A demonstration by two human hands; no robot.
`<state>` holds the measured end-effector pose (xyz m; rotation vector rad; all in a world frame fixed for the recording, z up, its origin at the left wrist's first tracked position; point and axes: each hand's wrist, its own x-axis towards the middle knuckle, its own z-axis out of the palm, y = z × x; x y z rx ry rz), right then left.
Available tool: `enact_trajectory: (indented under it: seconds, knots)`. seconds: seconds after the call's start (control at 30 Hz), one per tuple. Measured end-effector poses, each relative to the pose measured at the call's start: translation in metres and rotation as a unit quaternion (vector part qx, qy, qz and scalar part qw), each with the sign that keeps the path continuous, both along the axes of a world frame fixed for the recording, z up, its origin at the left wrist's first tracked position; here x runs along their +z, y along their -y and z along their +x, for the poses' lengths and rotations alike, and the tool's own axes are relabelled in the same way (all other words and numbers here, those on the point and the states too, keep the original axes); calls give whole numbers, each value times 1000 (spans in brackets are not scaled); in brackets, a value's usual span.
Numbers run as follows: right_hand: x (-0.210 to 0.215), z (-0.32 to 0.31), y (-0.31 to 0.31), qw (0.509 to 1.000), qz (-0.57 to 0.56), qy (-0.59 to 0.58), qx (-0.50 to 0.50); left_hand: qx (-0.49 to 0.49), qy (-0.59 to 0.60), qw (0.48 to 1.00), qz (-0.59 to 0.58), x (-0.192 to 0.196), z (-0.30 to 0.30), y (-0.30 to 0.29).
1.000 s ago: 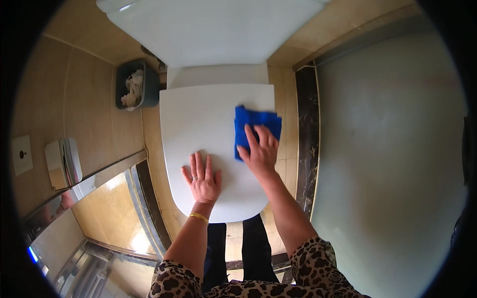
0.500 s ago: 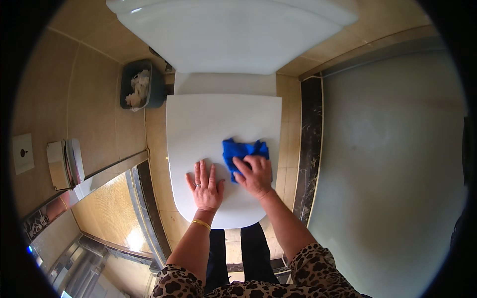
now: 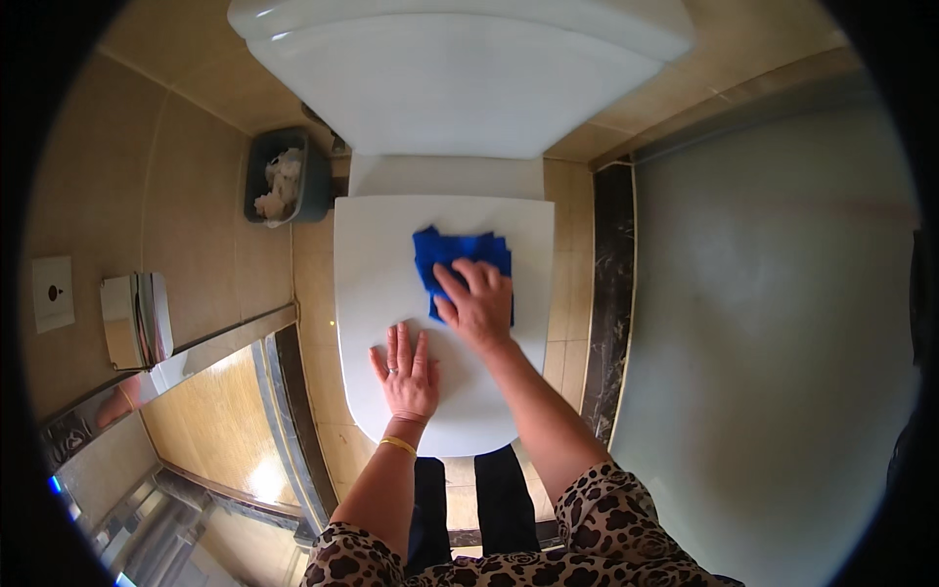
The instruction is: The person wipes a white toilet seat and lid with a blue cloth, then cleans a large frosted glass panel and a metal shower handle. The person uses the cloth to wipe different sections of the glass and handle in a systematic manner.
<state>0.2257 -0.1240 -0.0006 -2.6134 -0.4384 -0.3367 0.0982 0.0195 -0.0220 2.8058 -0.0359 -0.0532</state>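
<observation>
A closed white toilet lid (image 3: 391, 259) lies flat in front of me. My left hand (image 3: 409, 382) rests on its near left part, palm down with the fingers spread and holding nothing. A ring and a yellow bracelet are on that hand and wrist. On the right, my right hand (image 3: 477, 303) presses a rumpled blue cloth (image 3: 455, 249) against the lid, the fingers bent over it. Part of the cloth is hidden under the palm.
The white toilet tank (image 3: 450, 88) rises behind the lid. A grey bin (image 3: 315, 181) with crumpled paper stands at the far left. A holder (image 3: 137, 321) is on the left wall. To the right, a dark stone sill (image 3: 613, 284) borders a frosted glass panel (image 3: 763, 323).
My right hand has slid the blue cloth forward and to the left across the lid. The left hand stays at about the same spot.
</observation>
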Motion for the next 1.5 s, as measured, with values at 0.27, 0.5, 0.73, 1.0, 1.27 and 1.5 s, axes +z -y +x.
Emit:
enact_trajectory:
  seconds: [0.27,0.5,0.73,1.0,1.27,1.5]
  knots:
    - [0,-113,13,998,27,-47,-18,7,26,1000,-2,-3,3,3]
    - [-3,-188,13,995,15,-98,15,-9,-10,999,43,-5,4,3]
    - [12,-217,37,986,-4,-166,33,-43,-199,977,67,46,15,7]
    - [137,-196,72,966,172,-63,-184,148,-488,581,-634,169,-27,92]
    - [245,-184,164,931,312,-25,-186,106,-350,718,-593,283,3,162]
    - [365,-181,262,749,600,-256,-114,-148,-313,756,-555,410,14,216]
